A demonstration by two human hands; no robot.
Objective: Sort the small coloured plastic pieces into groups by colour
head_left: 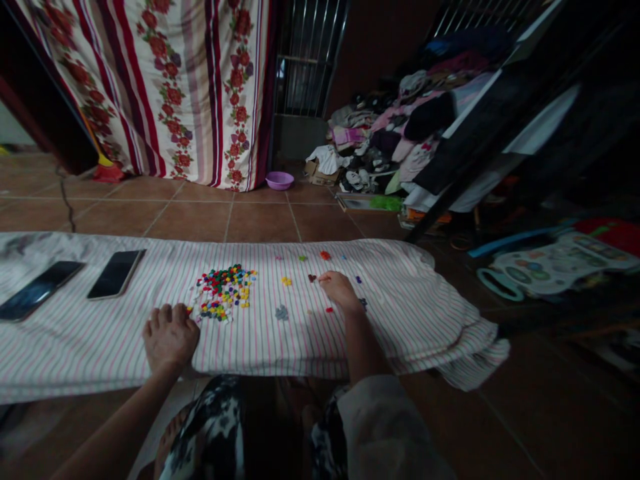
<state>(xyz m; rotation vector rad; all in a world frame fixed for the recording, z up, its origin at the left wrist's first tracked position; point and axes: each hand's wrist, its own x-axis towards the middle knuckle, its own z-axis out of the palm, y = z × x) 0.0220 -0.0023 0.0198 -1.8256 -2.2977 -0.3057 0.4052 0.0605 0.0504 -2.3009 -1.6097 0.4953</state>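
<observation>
My left hand (171, 332) rests palm down on the striped cloth (240, 347), fingers slightly bent and holding nothing. Just right of it lies a mixed pile of small coloured pieces (223, 290). Over the right half of the cloth, my right hand (339, 290) has thumb and finger pinched together beside a few dark brown pieces (312, 278); whatever is between the fingertips is too small to make out. Around it sit small groups: yellow pieces (286, 281), grey pieces (281, 313), orange-red pieces (325, 255), red pieces (329, 309) and purple pieces (359, 279).
Two phones, one nearer the pile (116, 274) and one farther left (40, 291), lie on the cloth. Beyond are a tiled floor, a floral curtain (200, 93), a purple basin (280, 180) and heaped clothes (390, 133). A baby walker (555, 263) stands at right.
</observation>
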